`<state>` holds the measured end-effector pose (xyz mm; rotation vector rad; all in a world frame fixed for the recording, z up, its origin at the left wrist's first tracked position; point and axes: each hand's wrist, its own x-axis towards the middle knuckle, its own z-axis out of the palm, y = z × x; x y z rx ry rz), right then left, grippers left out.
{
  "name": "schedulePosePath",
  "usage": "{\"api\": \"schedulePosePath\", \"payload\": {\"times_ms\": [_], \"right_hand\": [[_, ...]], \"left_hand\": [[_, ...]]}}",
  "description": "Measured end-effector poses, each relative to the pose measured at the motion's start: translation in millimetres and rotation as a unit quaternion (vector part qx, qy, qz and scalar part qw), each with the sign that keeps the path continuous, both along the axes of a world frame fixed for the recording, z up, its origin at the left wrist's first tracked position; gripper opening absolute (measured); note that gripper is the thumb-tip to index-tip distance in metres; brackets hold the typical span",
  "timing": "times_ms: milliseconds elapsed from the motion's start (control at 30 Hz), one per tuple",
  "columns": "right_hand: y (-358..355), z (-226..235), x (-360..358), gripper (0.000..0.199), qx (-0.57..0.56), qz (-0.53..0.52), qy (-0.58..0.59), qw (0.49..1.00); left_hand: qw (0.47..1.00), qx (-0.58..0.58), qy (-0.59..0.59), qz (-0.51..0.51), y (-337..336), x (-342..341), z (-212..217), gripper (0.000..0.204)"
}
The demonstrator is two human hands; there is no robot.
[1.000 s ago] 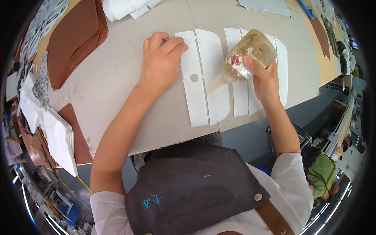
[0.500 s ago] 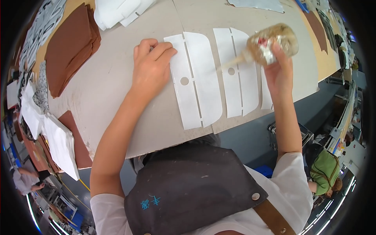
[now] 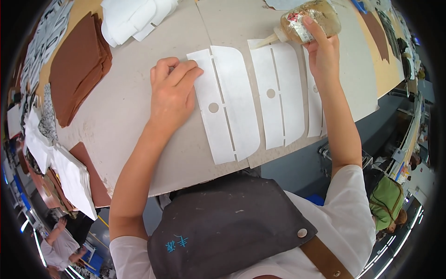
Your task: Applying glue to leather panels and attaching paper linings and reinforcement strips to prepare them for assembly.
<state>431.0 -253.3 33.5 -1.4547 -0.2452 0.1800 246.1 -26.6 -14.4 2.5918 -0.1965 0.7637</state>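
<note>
Clearly, the right hand (image 3: 324, 53) at one o'clock clasps a bottle (image 3: 324, 16), tilted so its nozzle (image 3: 265, 42) slants toward the eleven-o'clock corner of the middle white panel (image 3: 291, 95), while near ten o'clock the left hand (image 3: 173, 93) curls at the left panel (image 3: 238, 107), seemingly steadying it, any pinch too hidden to tell.

brown stack (image 3: 76, 69), left | person in green (image 3: 385, 202), right | person in pale top (image 3: 61, 246), left | blue object (image 3: 316, 200), possibly a bin

white panels (image 3: 239, 102) (image 3: 290, 93) (image 3: 314, 109) in row: 3 | squeeze bottle (image 3: 324, 16): 1 | wearer's hands (image 3: 173, 90) (image 3: 325, 58): 2 | dark apron (image 3: 223, 223): 1
</note>
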Motion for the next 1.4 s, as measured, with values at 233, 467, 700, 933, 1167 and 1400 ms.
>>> {"api": "schedulePosePath", "payload": {"times_ms": [233, 467, 700, 933, 1167, 1400], "right_hand": [[-30, 1, -35, 0.042, -0.014, 0.017, 0.054, 0.998], [-57, 6, -82, 0.05, -0.033, 0.008, 0.109, 0.993], [-82, 8, -113, 0.053, -0.071, 0.046, 0.142, 0.986], [-59, 11, -38, 0.044, 0.081, -0.015, 0.04, 0.996], [-15, -1, 9, 0.045, 0.074, -0.034, -0.014, 0.997], [-32, -3, 9, 0.041, 0.004, -0.024, -0.016, 1.0]], "left_hand": [[1.0, 0.013, -0.009, -0.001, 2, 0, -1, 0.029], [0.999, 0.034, -0.011, -0.001, 4, 1, -2, 0.027], [0.999, 0.037, 0.001, 0.005, 5, -1, 0, 0.026], [0.999, 0.034, 0.015, 0.006, 3, -1, 1, 0.026], [1.0, 0.007, 0.018, 0.0, 1, -2, 3, 0.031], [1.0, -0.001, 0.011, -0.005, 1, -1, 5, 0.03]]}}
